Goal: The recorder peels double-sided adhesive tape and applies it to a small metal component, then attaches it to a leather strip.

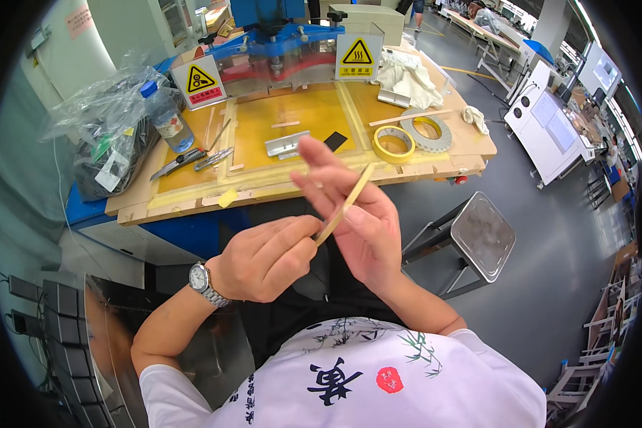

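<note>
Between my hands, over the space in front of the bench, is a thin, flat yellowish strip (361,182), tilted up to the right and seen almost edge on. My left hand (267,260), with a watch on its wrist, pinches the strip's lower end. My right hand (367,232) has its fingers spread behind the strip, slightly blurred, and its thumb rests against the strip's middle. Beyond my hands, a silver metal bracket (285,145) and a small black rectangular piece (334,140) lie on the yellow bench top (264,175).
A utility knife (178,164), a blue-capped bottle (170,125) and a stuffed plastic bag (96,167) occupy the bench's left. Yellow tape (383,151) and a grey-white roll (442,145) lie right. Behind is a blue machine (271,37) with warning signs. A metal stool (483,239) stands right.
</note>
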{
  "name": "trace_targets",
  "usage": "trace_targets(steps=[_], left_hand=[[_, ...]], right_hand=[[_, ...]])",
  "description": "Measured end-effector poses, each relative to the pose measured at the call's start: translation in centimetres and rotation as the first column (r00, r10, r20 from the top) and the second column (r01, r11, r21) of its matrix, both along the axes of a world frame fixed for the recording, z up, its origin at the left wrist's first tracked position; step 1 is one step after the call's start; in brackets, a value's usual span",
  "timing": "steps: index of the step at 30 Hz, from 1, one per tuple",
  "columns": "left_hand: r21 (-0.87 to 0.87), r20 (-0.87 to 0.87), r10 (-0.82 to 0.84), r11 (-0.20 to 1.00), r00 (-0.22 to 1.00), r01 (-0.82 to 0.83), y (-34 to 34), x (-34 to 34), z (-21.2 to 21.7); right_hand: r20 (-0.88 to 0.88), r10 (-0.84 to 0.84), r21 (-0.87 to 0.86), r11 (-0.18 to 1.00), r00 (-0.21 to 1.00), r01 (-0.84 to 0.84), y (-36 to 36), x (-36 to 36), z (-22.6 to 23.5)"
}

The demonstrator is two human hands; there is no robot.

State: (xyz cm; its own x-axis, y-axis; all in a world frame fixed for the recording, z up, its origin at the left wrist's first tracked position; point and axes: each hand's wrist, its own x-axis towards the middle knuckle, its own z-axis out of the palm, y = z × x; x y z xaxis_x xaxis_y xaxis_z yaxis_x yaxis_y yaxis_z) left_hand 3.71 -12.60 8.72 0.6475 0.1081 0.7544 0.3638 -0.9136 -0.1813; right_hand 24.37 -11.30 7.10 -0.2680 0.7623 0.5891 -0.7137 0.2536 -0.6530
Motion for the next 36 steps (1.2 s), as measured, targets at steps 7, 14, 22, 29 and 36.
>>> trace_targets(steps=[7,14,22,29,36], left_hand=[[0.011,-0.025,0.02,1.0,0.999,-0.02,0.1,-1.0,-1.8],[-0.026,-0.031,-0.014,1.0,0.999,0.013,1.2,-0.9,-1.3],[0.02,-0.056,-0.025,0.999,0.998,0.026,4.0,-2.0,-1.5],[-0.007,-0.04,0.039,0.999,0.998,-0.039,6.1,-2.4,-3.1],[-0.046,-0.084,0.164,0.985,0.983,-0.169,8.9,-3.2,-4.0]], right_hand=[[0.254,-0.066,0.119,0.992,0.965,0.037,-0.1,0.5,-0.9],[0.428,-0.345,0.023,0.928,0.835,0.372,-0.2,1.7,-0.4],[0.617,-0.311,0.073,0.937,0.723,0.341,2.0,4.3,-0.7],[0.637,-0.335,0.163,0.939,0.694,0.303,4.5,5.1,-2.1],[0.686,-0.316,0.151,0.943,0.655,0.297,8.0,4.2,-3.3]])
